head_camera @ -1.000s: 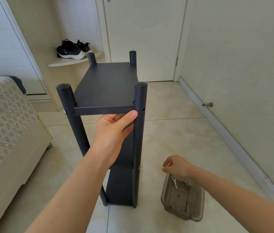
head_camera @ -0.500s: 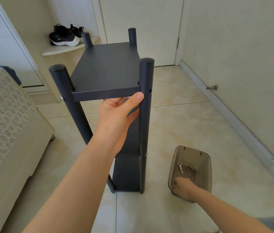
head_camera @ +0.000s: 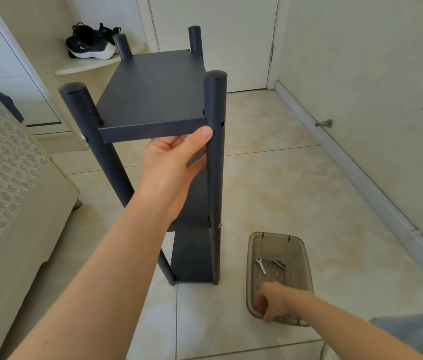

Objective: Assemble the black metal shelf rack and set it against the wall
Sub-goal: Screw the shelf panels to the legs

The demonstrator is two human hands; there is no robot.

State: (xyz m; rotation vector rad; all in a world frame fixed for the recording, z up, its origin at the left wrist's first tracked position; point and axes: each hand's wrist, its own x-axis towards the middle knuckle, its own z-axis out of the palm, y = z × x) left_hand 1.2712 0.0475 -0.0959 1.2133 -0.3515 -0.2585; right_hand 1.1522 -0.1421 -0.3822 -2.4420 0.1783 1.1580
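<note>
The black shelf rack point(head_camera: 153, 100) stands upright on the tiled floor point(head_camera: 296, 178), well apart from the wall point(head_camera: 374, 74) on the right, so the placing step is not yet done. The left hand point(head_camera: 171, 162) has kept its grip under the front edge of the top shelf, thumb laid along that edge beside the near right post, steadying the frame. What has changed is the right hand point(head_camera: 270, 301): a second ago it hung above the smoky plastic tray point(head_camera: 306, 255); now it is down at the tray's near corner, fingers curled, though whether they hold anything cannot be told. A small wrench point(head_camera: 261, 266), a bolt point(head_camera: 279, 264) and a nut point(head_camera: 276, 274) lie in the tray. The post's open screw hole point(head_camera: 222, 124) suggests it is fetching a fastener.
</note>
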